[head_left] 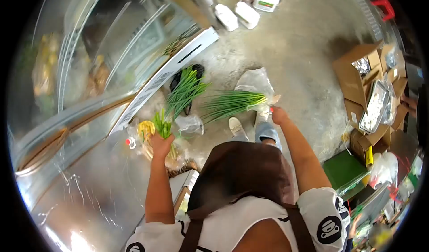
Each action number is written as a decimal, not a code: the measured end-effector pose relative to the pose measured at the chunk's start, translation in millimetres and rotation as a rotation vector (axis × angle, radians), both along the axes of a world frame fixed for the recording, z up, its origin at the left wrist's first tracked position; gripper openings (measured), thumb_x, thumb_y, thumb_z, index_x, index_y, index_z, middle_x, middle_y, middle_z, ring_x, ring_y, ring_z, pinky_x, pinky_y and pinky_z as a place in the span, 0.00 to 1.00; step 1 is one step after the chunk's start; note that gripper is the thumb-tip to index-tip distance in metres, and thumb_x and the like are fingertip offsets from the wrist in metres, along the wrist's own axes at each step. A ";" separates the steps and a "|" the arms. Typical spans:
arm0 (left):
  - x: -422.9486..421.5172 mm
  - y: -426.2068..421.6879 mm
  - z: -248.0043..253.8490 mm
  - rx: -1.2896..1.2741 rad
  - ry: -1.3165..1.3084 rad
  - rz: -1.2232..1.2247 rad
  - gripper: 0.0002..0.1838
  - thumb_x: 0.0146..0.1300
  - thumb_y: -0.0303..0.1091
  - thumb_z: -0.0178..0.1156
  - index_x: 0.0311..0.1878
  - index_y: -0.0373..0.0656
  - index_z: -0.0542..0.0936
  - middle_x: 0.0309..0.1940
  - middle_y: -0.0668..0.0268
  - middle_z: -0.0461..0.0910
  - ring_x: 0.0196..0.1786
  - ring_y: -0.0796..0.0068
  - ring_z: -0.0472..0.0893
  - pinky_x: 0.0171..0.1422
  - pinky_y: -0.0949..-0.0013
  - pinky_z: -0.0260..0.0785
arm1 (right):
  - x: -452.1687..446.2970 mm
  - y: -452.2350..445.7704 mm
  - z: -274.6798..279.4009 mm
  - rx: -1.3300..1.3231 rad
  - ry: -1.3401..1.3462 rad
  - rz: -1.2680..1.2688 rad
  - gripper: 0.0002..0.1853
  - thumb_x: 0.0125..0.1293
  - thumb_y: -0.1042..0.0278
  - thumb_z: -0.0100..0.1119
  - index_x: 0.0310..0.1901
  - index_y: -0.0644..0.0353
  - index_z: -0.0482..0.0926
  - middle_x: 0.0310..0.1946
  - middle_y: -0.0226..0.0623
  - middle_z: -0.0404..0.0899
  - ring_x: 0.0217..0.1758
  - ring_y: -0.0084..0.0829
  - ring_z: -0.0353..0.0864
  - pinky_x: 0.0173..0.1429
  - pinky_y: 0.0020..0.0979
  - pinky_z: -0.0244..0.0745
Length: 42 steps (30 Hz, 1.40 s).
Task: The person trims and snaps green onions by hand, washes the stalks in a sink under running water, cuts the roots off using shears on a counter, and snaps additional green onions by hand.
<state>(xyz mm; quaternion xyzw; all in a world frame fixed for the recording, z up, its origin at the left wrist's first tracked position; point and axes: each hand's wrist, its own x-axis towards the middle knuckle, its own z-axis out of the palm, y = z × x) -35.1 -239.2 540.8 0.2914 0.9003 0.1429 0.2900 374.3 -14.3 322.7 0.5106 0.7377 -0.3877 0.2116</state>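
Observation:
My left hand [161, 145] is closed around a bunch of thick green stalks [163, 126], beside a yellow bundle [146, 129] in clear plastic. On the right, my right hand [279, 114] is closed at the pale end of a long bunch of green onions [237, 101], whose thin leaves point left. Its fingertips are partly hidden. A clear plastic bag [257, 80] lies behind that bunch. Between the hands, more green onions [185, 93] rest on a black plastic bag [196, 69] on the floor. A crumpled clear bag [190, 125] lies just below them.
A glass-fronted cooler with a white vented base [172, 73] stands along the left. White jugs [247, 15] are at the back. Opened cardboard boxes [357, 73], a white tray [374, 106] and a green bin [344, 171] stand at the right. My shoes [237, 127] are near the green onions.

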 end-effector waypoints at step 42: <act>139.3 229.4 -201.9 0.061 -1.533 0.528 0.18 0.51 0.28 0.62 0.47 0.43 0.74 0.39 0.60 0.78 0.37 0.65 0.80 0.39 0.60 0.75 | -115.6 46.1 -5.0 -0.821 0.732 -1.102 0.30 0.67 0.45 0.48 0.64 0.56 0.65 0.50 0.37 0.76 0.48 0.26 0.75 0.48 0.30 0.73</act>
